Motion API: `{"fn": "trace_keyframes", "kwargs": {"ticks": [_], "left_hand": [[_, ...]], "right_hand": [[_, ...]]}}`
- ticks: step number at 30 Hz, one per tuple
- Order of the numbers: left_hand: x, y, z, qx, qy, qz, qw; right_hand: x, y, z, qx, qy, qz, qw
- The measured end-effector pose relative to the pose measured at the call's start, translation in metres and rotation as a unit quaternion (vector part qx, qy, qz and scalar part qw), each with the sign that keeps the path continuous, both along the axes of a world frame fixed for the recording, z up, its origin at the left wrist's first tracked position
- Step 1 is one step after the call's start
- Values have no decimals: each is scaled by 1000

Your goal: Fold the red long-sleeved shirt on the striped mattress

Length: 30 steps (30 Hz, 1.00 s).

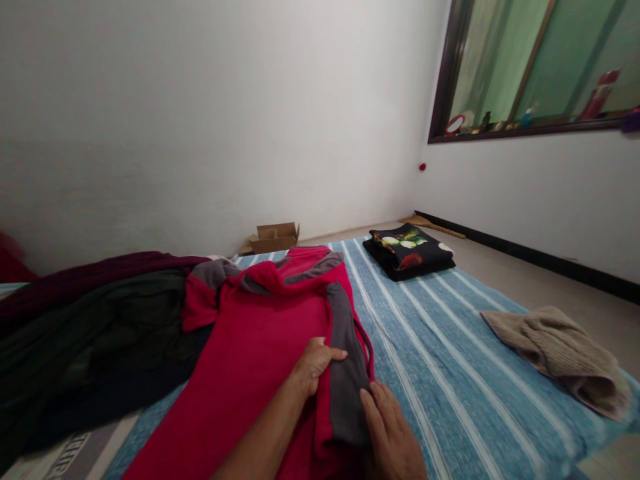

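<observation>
My left hand (pixel 314 368) and right hand (pixel 391 427) on a red fleece jacket (pixel 260 347) with grey panels, flat on a blue striped bedcover (pixel 450 373). Left fingers (pixel 320 353) press beside a panel, right fingers (pixel 373 407) rest on it, no clear clamp. Beyond the fingers, folded black printed cloth (pixel 407 252); rightward, beige knit cloth (pixel 555 357); leftward, dark garments (pixel 100 333).

Tally: one left hand (pixel 313 367), one right hand (pixel 393 433). One red-and-grey fleece jacket (pixel 265 333). One striped blue bedsheet (pixel 450 360). One folded black patterned blanket (pixel 407 252). One beige knit garment (pixel 555 353). One cardboard box (pixel 275 238). One wall mirror (pixel 525 73). One dark clothing heap (pixel 95 333).
</observation>
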<state>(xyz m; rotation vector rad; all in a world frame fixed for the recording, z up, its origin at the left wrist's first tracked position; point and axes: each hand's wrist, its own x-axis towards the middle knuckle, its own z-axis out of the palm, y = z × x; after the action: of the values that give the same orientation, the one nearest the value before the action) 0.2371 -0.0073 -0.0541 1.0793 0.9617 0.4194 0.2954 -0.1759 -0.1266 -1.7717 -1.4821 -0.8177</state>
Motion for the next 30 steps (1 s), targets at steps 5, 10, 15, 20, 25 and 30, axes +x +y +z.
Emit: {"fn": "trace_keyframes", "kwargs": {"ticks": [5,10,15,20,25,30], "left_hand": [[-2,-2,2,0,-7,-5,1000],[-5,-2,2,15,-1,9,1000],[-5,-3,1,10,-4,-2,1000],[-5,-3,0,5,-13,-7,1000],[-6,-4,-1,11,-20,4,1000],[-7,-5,-1,2,-34,5,999]], "right_hand": [[4,1,0,-12,-13,-28,999],[7,2,-5,-5,-56,-25,998],[6,-2,-12,-27,-27,-21,999],[7,-7,-20,-66,20,-11,998],[18,-12,-27,-79,-13,33,996],[26,-14,-39,-103,-17,64,992]]}}
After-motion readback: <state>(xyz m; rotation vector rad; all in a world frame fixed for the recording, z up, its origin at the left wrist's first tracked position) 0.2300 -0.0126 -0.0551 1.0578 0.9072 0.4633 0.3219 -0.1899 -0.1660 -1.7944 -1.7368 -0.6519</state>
